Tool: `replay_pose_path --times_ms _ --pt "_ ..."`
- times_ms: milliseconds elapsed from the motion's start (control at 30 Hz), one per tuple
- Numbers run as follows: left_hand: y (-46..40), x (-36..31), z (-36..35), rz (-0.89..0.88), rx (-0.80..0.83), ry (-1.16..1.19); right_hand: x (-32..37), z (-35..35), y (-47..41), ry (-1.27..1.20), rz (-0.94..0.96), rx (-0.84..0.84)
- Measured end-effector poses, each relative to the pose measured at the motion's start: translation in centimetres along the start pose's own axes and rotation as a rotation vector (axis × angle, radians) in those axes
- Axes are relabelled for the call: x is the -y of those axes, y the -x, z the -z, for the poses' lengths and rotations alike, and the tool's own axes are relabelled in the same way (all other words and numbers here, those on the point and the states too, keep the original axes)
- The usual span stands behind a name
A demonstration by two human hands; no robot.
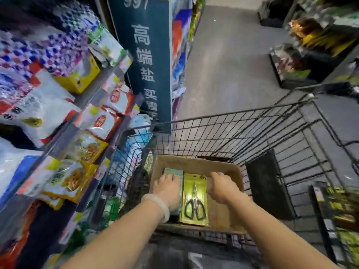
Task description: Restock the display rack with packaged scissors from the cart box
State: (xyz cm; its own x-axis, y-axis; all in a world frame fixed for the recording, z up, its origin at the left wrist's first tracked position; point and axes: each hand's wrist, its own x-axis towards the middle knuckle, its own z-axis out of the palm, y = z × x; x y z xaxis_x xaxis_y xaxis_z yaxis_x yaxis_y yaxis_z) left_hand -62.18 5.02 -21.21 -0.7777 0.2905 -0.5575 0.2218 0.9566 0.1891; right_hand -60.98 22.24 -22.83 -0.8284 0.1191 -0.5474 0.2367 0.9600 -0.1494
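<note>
The packaged scissors [194,199] lie flat in the cardboard box [196,165]: 1 pair with dark looped handles and a short metal blade, sealed against a yellow-green backing card with a small printed header at its far end. The card sits lengthwise in the middle of the box, blade pointing away from the person, and seems to top a stack, though the blur leaves that unsure. Just left of it in the box lies a pale teal pack [173,171], its contents too blurred to tell.

The left hand [169,188] lies palm down on the teal pack, fingers fairly straight and spread, with a pale bangle [157,205] at the wrist. The right hand [221,188] reaches into the box just right of the scissors card, fingers bent downward; whether they hold anything cannot be told.

The box sits in the basket of a black wire cart [252,136], and a dark flat panel [269,186] leans inside the cart right of the box. Left of the cart stands a shelf [58,121] of bagged goods, motion-blurred, and beyond the cart's far rim hangs a dark blue sign [143,61] with white characters. Grey floor [229,65] stretches past the cart.
</note>
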Motion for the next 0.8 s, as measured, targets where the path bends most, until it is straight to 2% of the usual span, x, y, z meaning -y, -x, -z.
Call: replay_pose_path --times_ms 200,300,567,700,800 --pt "-8.1 0.6 -4.5 0.090 0.126 0.172 -1.4 -6.3 -9.2 -0.040 -0.024 0.225" --pt "-10.9 0.6 -6.4 0.119 0.159 0.242 -1.9 -9.5 -11.9 -0.154 -0.089 0.325" --pt "-13.7 0.3 -9.2 0.158 0.152 0.304 -3.0 -14.2 -14.1 -0.451 -0.333 0.330" --pt "-13.6 0.0 -9.3 0.157 0.170 0.314 -3.6 -14.8 -14.3 -0.531 -0.431 0.421" --pt "-13.4 -0.2 -9.0 0.174 0.176 0.342 -4.0 -14.4 -14.5 -0.735 -0.539 0.459"
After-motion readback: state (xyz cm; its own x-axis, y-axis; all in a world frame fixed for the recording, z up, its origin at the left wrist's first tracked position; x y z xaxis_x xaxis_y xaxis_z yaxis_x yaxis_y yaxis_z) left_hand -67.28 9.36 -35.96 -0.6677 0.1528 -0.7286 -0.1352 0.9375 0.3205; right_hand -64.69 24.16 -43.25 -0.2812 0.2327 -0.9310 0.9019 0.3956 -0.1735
